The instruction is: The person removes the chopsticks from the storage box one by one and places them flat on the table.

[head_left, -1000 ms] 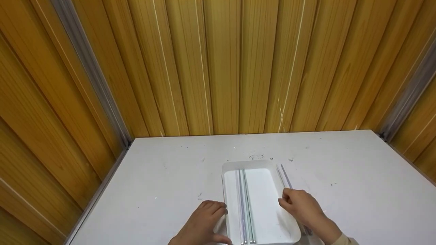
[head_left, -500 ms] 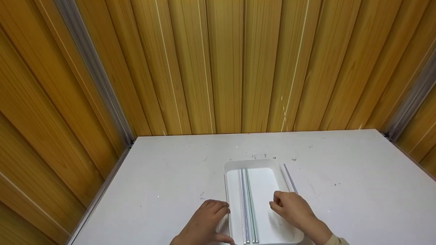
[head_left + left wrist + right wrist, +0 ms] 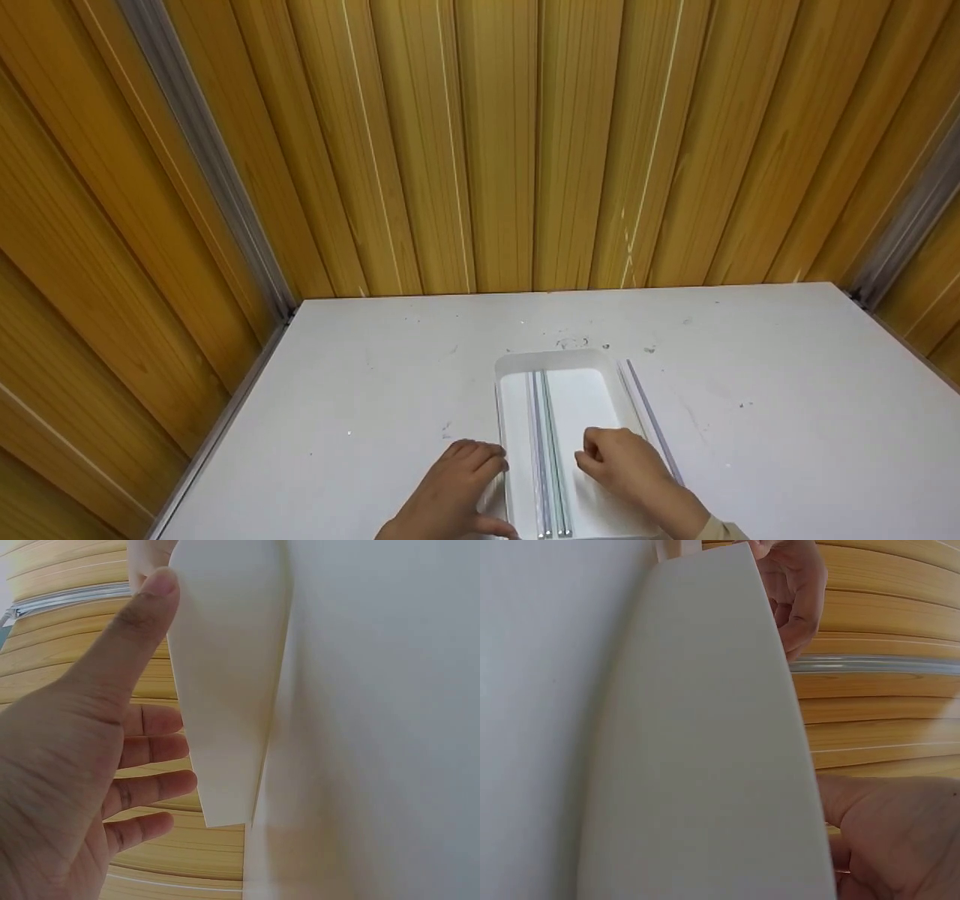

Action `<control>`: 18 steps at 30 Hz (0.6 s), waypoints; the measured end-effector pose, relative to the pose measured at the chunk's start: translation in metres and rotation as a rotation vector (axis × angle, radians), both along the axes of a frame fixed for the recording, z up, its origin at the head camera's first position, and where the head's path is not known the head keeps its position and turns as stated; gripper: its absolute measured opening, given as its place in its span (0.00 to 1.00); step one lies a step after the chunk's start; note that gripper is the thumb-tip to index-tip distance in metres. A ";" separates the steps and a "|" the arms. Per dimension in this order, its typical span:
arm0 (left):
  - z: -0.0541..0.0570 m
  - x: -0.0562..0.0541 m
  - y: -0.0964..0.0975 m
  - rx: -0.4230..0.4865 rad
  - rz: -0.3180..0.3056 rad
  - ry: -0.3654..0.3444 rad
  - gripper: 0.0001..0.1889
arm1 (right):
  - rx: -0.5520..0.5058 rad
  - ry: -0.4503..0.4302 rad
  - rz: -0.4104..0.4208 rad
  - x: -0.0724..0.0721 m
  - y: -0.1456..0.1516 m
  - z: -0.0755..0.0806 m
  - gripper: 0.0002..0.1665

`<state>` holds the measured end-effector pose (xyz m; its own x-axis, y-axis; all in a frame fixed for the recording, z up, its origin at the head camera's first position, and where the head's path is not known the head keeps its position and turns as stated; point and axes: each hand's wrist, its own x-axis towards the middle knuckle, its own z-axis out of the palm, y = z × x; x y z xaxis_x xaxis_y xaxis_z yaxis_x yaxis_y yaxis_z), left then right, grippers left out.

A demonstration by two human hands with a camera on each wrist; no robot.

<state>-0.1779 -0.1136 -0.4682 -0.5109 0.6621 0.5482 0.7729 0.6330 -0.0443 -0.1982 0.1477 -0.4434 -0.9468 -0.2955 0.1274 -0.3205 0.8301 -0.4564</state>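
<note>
The white, round-cornered tray (image 3: 581, 397) holds slim lilac and green rods (image 3: 556, 450), left hand (image 3: 454, 484) spread at its left side, right hand (image 3: 619, 459) curled, grip unclear.

Tray (image 3: 585, 401) on table (image 3: 360, 405), sticks (image 3: 555, 450) inside.

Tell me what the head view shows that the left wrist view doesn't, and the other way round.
Only the head view: the inside of the tray, the green and purple rods lying lengthwise in it, the loose purple rod to its right, and, plainly, the right hand over the tray.

Only the left wrist view: the palm side of the left hand, and the tray's outer side wall seen broadly.

Both: the left hand at the tray's edge, the white table and the wood-patterned wall.
</note>
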 end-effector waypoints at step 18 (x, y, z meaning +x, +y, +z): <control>0.001 0.000 0.001 0.004 0.003 -0.040 0.37 | 0.012 -0.060 0.045 0.003 -0.023 -0.008 0.12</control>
